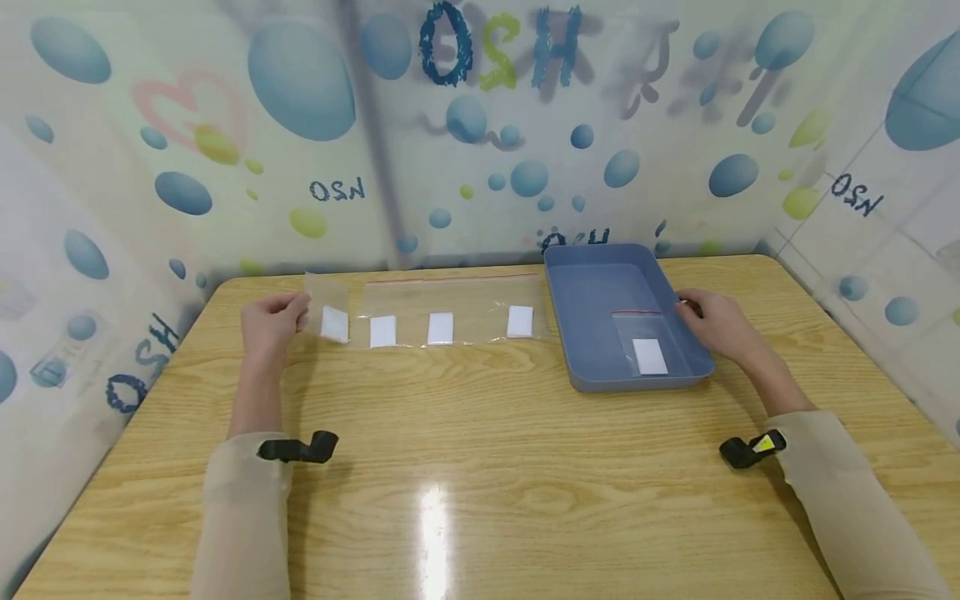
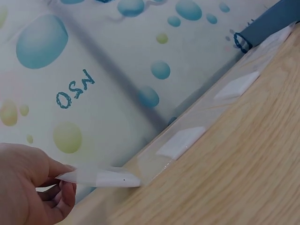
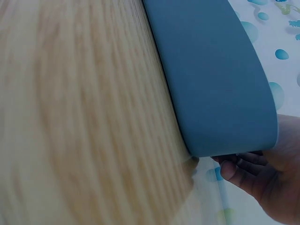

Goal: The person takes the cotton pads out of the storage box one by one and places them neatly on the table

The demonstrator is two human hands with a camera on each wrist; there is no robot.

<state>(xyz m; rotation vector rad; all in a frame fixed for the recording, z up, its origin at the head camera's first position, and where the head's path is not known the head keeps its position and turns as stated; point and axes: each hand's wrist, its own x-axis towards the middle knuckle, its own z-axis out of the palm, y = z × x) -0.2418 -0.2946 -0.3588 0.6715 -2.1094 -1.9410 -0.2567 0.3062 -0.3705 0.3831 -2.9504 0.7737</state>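
Observation:
In the head view my left hand (image 1: 272, 323) pinches the left edge of a small clear zip bag (image 1: 327, 293) with a white square inside. The bag is tilted up off the tabletop, its lower right corner low by the wood in the left wrist view. Beside it lies a row of clear bags (image 1: 480, 293), each with a white square (image 1: 440, 328) showing. At the right, my right hand (image 1: 716, 323) grips the right side wall of a blue-grey tray (image 1: 592, 283), fingertips at its rim. Inside the tray lies another clear bag (image 1: 626, 333) with a white square.
A wooden table (image 1: 480, 425) runs under everything, its back edge close to a patterned wall covering (image 1: 480, 167). The row of bags reaches up to the tray's left side. Black wrist cameras (image 1: 300, 448) sit on both sleeves.

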